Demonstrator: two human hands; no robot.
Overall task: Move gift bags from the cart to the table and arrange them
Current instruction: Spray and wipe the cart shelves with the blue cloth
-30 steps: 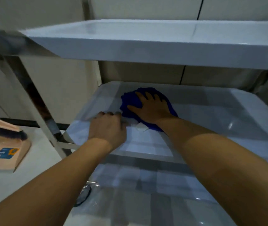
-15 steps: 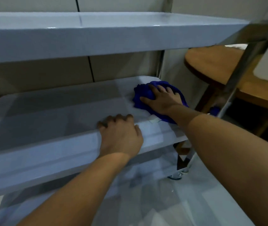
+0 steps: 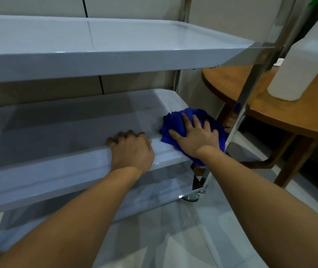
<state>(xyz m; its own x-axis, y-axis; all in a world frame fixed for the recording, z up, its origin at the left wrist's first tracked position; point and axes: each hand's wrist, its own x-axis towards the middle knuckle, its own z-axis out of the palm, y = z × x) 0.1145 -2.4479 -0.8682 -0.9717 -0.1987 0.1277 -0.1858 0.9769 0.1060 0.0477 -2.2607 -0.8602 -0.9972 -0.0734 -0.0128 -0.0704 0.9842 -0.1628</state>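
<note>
A white three-tier cart with chrome posts fills the view. No gift bags are in sight. My left hand grips the front rim of the middle shelf, fingers curled over its edge. My right hand lies flat with spread fingers on a crumpled blue cloth at the right front corner of that same shelf. Part of the cloth hangs over the shelf's edge by the chrome post.
A round wooden table stands to the right of the cart, with a white plastic bottle on it. A cart caster sits on the glossy tiled floor. The top shelf overhangs the middle one.
My right hand has slid the blue cloth rightward along the middle shelf to its right front corner. My left hand has shifted right along the rim, and my view turned toward the table.
</note>
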